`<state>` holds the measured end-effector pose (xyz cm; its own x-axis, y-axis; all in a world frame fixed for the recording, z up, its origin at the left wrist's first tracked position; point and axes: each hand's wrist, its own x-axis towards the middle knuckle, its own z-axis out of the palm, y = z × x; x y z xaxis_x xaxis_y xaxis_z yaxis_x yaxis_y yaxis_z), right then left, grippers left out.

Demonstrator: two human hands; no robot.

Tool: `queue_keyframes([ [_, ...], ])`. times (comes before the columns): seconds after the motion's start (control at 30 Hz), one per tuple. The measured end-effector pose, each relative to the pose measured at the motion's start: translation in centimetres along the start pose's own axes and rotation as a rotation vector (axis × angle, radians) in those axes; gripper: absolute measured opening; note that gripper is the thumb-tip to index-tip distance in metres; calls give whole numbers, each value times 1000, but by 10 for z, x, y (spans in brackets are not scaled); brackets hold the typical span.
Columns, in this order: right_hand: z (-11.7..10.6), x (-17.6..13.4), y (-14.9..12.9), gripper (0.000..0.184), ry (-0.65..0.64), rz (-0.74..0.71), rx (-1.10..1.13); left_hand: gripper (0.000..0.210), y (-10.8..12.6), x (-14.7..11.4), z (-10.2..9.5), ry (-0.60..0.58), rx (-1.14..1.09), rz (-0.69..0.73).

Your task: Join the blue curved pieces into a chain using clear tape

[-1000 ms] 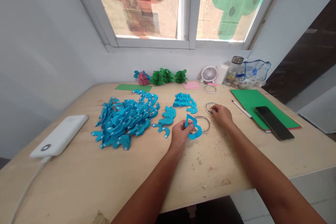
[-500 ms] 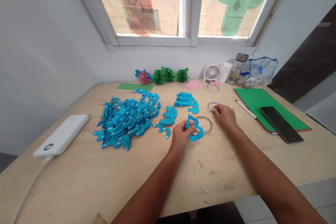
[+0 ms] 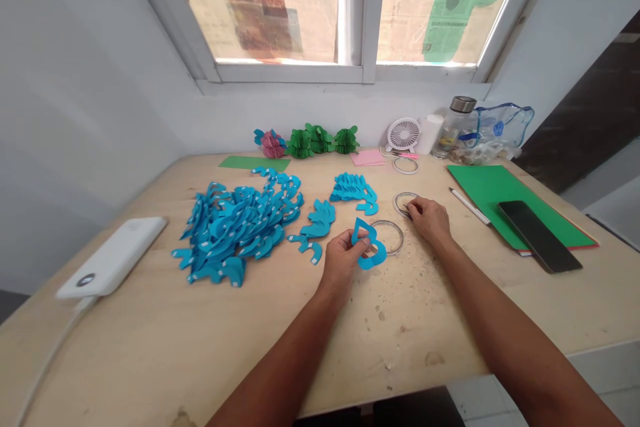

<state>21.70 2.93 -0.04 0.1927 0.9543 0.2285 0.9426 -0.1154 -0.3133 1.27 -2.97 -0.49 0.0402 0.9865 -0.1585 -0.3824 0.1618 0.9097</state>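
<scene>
My left hand (image 3: 344, 255) pinches a blue curved paper cutout (image 3: 375, 256) between thumb and fingers, raised a little above the table. Behind that cutout lies a thin roll of tape (image 3: 402, 237), partly hidden by it. The fingertips of my right hand (image 3: 429, 216) are closed together at the edge of a second thin tape roll (image 3: 397, 204), which lies flat; any small piece between them is too small to make out. Left of my hands are a small stack of blue cutouts (image 3: 320, 217) with white squares, another stack (image 3: 354, 188) and a large heap (image 3: 240, 223).
At the right lie a white pen (image 3: 470, 206), green sheets (image 3: 480, 190) and a black phone (image 3: 540, 236). A white power bank (image 3: 115, 255) with a cable is at left. Along the wall stand paper ornaments (image 3: 319, 139), a small fan (image 3: 404, 135) and a bottle (image 3: 453, 127).
The camera view has shifted slightly. Both hands keep nearly the same places, the left still with the blue cutout and the right still at the tape roll.
</scene>
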Motion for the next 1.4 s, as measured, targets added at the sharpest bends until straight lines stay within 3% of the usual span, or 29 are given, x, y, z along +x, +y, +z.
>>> queue_keyframes([
  [0.43, 0, -1, 0, 27, 37, 82, 46, 27, 0, 0, 0, 1, -6, 7],
  [0.63, 0, -2, 2, 28, 161, 76, 155, 32, 4, -2, 1, 17, 14, 18],
  [0.77, -4, -7, -5, 26, 274, -107, 353, 30, 8, -4, 3, 5, 35, 14],
  [0.87, -9, -15, -19, 21, 277, -340, 514, 27, 8, -4, 4, 3, 68, 3],
  [1.0, -17, -26, -38, 15, 256, -565, 568, 22, 8, -4, 4, -21, 91, -3],
  [1.2, -23, -37, -53, 13, 186, -687, 625, 17, 15, -8, 5, -155, 46, -67],
  [1.4, -26, -44, -60, 11, 94, -749, 686, 23, 27, -11, 1, -229, 135, -141],
])
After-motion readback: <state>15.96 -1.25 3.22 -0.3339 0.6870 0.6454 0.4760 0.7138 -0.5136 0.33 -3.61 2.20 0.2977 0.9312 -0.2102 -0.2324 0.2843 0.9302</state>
